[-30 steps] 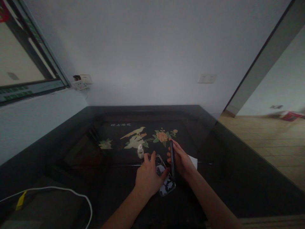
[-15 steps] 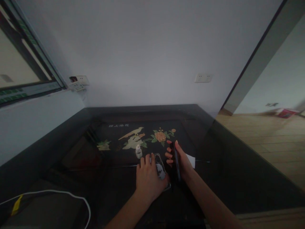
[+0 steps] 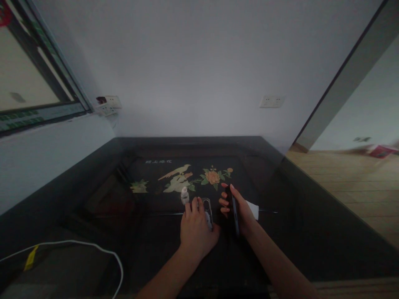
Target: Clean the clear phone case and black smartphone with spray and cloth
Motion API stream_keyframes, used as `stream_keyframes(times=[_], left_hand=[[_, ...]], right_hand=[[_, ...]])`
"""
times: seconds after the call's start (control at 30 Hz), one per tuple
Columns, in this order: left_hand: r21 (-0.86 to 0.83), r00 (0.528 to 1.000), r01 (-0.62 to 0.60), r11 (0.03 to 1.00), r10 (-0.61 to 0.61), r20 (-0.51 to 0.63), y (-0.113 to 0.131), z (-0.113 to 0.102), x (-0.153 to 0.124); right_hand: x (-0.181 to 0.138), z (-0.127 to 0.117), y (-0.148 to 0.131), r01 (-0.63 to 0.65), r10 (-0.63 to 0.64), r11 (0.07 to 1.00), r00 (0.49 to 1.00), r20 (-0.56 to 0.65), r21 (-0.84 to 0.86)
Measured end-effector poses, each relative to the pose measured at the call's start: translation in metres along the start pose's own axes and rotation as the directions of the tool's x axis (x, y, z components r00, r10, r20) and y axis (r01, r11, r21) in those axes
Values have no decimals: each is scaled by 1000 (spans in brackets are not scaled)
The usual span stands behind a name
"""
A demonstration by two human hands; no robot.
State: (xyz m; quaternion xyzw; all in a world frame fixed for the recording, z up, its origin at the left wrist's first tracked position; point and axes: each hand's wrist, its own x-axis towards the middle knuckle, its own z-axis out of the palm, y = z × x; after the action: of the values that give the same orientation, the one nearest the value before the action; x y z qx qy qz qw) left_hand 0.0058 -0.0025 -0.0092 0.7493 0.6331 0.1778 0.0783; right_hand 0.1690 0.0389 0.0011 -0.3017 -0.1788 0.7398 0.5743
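Observation:
A dark smartphone (image 3: 235,211) is held on edge in my right hand (image 3: 245,209), the thumb on one side and the fingers curled round the other. My left hand (image 3: 199,228) is closed on a clear phone case (image 3: 208,214) with a pale pattern. That case is tilted, and the hand covers much of it. Just beyond my left fingertips stands a small clear bottle (image 3: 185,195) with a white cap. Behind my right hand a white piece of paper or cloth (image 3: 253,209) shows in part.
The glossy black table (image 3: 149,245) has a bird-and-flower picture (image 3: 177,178) on its top. A white cable (image 3: 77,241) with a yellow tag lies at the lower left. Beyond is a wall with a socket (image 3: 272,101); a window (image 3: 31,66) is at the left.
The phone case has tipped up from lying nearly flat to a steeper angle in my left hand. My right hand keeps the phone about as before. The view has shifted slightly.

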Motion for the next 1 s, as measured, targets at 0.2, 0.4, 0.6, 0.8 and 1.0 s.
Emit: stream_keyframes(times=[0.2,0.4,0.6,0.8,1.0], left_hand=[[-4,1000,-7,1000,7,7,-3,-8,-2],[-166,973,-213,963,193,-127,2,-25,-4],[-380,851,-506,775,519,-75,0,-18,-4],[-315,811,-574,756,578,-92,-7,-13,-2],[-231,770,-632,740,632,-81,-10,-14,-2]], right_hand=[[2,-1,2,-36,36,999,999,14,10],[2,0,2,2,-8,988,999,-41,-154],[6,-9,2,-84,83,996,995,-59,-10],[0,-8,7,-106,106,994,994,-21,21],[0,-12,11,-21,8,987,997,-83,-158]])
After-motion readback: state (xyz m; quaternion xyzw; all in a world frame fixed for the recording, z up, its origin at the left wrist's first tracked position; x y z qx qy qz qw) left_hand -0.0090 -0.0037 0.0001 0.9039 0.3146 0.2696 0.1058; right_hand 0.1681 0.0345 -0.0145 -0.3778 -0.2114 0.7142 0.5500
